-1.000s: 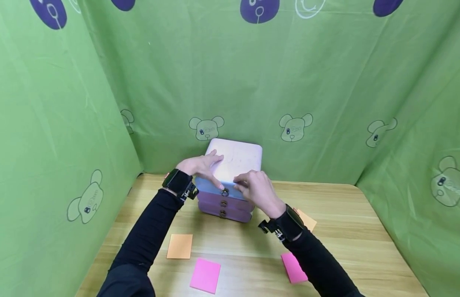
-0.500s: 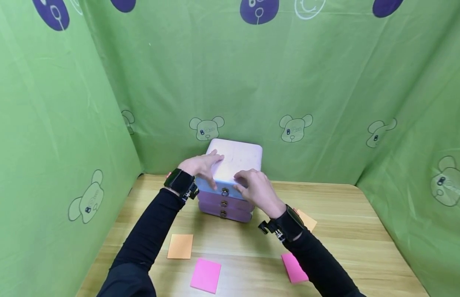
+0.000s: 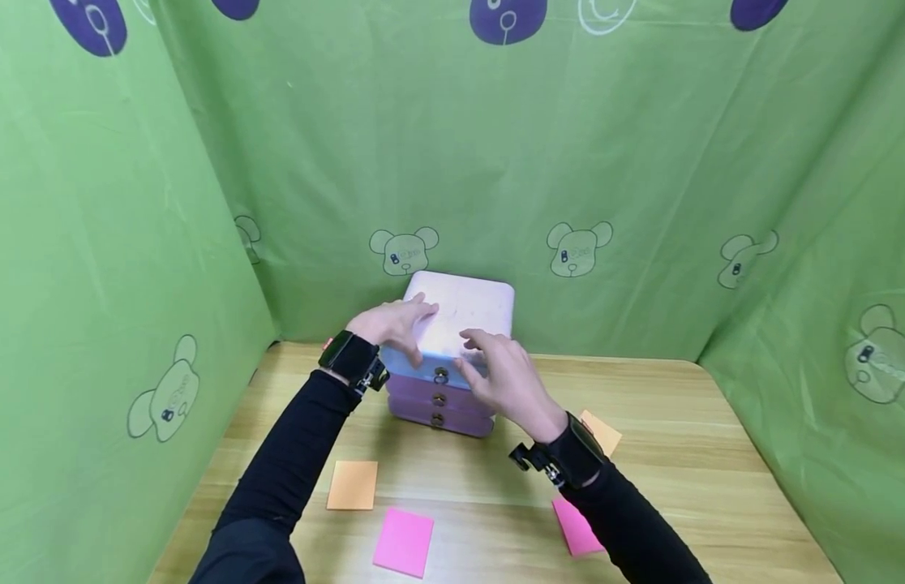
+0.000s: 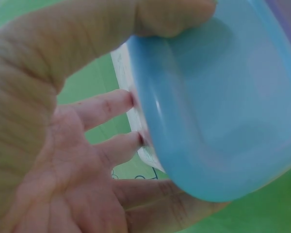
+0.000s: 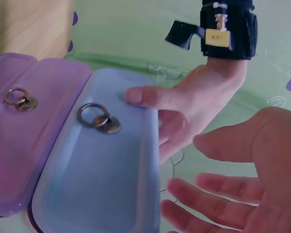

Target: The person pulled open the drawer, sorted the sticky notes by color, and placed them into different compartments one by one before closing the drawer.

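A small drawer box with a pinkish-white top (image 3: 470,304) stands at the back of the table. Its uppermost drawer (image 5: 99,179) is light blue with a metal ring pull (image 5: 93,116); two purple drawers (image 3: 416,389) lie below, and all look closed. At the box's left front corner, my left hand (image 3: 388,326) holds on, thumb (image 4: 174,17) against the blue front, fingers (image 4: 109,107) at the top and side. Near the front edge, my right hand (image 3: 507,377) hovers with thumb and fingers apart, nothing between them.
Orange sticky pads (image 3: 353,485) and pink sticky pads (image 3: 404,542) lie on the wooden table (image 3: 686,462) in front of the box and to its right. A green curtain (image 3: 482,162) printed with bear heads surrounds the table's back and sides.
My left thumb has slid left, away from the ring pull, along the blue front. The right thumb and fingers have spread apart near the front edge. The box has stayed put.
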The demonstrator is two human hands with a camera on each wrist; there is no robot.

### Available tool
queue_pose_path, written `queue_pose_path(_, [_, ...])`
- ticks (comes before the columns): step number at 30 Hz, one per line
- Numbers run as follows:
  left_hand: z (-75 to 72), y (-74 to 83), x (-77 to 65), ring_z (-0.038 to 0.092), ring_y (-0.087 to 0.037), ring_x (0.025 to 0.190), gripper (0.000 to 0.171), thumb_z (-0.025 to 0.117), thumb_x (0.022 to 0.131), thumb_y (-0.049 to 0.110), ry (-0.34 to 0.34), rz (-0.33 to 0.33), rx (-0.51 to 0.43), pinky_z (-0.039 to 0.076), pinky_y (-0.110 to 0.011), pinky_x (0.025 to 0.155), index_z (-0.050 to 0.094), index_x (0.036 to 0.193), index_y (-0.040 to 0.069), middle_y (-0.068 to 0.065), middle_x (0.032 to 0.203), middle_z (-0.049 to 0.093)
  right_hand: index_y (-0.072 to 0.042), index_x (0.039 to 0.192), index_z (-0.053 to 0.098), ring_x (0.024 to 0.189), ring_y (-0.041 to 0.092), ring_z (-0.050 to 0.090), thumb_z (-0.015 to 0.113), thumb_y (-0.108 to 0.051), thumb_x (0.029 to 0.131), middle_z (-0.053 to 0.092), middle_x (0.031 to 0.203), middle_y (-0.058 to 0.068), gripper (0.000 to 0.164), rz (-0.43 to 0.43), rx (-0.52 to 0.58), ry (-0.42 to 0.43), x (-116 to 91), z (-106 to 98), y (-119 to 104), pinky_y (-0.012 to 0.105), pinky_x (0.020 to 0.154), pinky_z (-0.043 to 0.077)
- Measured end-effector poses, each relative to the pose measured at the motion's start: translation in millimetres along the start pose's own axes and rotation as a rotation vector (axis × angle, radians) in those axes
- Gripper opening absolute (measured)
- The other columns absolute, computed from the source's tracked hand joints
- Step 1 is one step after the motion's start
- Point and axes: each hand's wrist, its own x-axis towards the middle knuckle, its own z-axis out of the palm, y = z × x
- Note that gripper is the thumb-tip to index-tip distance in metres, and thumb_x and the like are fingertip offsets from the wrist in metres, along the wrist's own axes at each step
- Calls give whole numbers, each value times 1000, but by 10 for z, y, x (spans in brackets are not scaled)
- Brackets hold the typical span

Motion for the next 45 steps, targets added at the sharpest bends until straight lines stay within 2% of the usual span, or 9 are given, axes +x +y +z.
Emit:
queue_pose_path(9, [-15,0,1,22,-42,156,110,86,71,23,3,-13,-9,27,-58,125,25,162,21,-12,173,6,-3,126,66,95,28,72,76,-17,88,76,103,12,41,-132,-26,113,-150,39,-124,44,85,59])
queue_pose_path(20, [15,-9,-2,18,-40,157,108,85,73,21,-5,-17,-30,23,-58,127,24,163,21,-11,173,5,-3,121,67,94,23,71,76,-17,87,76,102,10,37,-223,-32,150,-333,255,-154,38,82,60])
queue_pose_path(24, [24,-13,-5,18,-37,158,108,85,72,21,7,1,-32,22,-56,128,24,162,19,-12,173,8,-7,122,67,96,20,70,75,-18,89,75,105,8,35,-204,-41,96,-411,370,-158,35,82,60])
queue_pose_path(29, [26,-22,1,17,-36,159,109,85,72,21,13,15,-32,21,-55,128,24,162,17,-13,172,8,-12,123,67,96,18,71,73,-21,91,75,109,4,34,-136,-53,-23,-498,509,-151,33,80,61])
queue_pose_path(33, [25,-26,1,16,-35,159,110,85,72,21,12,16,-34,20,-54,129,23,162,17,-13,172,8,-6,126,65,98,22,72,73,-23,92,75,113,8,39,-93,-69,-116,-543,617,-123,35,80,62])
queue_pose_path(39, [26,-29,3,18,-37,158,110,85,72,21,8,12,-30,21,-55,128,22,162,18,-13,172,8,1,132,61,89,23,71,74,-23,91,75,110,15,49,-41,-70,-216,-567,751,-60,36,73,62])
queue_pose_path(42, [29,-29,3,19,-38,158,110,85,72,22,7,8,-28,22,-56,128,22,162,18,-13,173,7,3,133,61,83,20,70,73,-24,92,75,106,14,50,-26,-75,-255,-564,812,-25,33,68,61])
queue_pose_path(45, [32,-26,4,19,-38,158,110,85,72,22,6,3,-30,23,-56,127,22,162,19,-12,173,7,3,133,60,75,17,66,72,-24,92,74,101,13,51,-5,-83,-295,-567,861,9,26,60,56])
